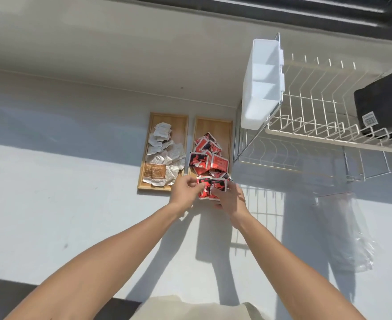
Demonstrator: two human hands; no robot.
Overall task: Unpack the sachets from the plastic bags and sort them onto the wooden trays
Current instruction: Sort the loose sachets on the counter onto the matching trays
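Observation:
Two wooden trays lie side by side on the white counter. The left tray [183,118] carries a heap of white sachets [165,146] and two brown sachets [154,172] at its near end. The right tray [213,124] carries a pile of red sachets [207,155]. At the right tray's near end, my left hand [184,190] and my right hand [230,199] together grip a small bundle of red sachets [210,187]. An empty clear plastic bag [349,229] lies on the counter far to the right.
A white wire dish rack [317,125] stands right of the trays, with a white plastic cutlery holder [263,82] on its side and a black object [384,100] in it. A wall runs behind the counter.

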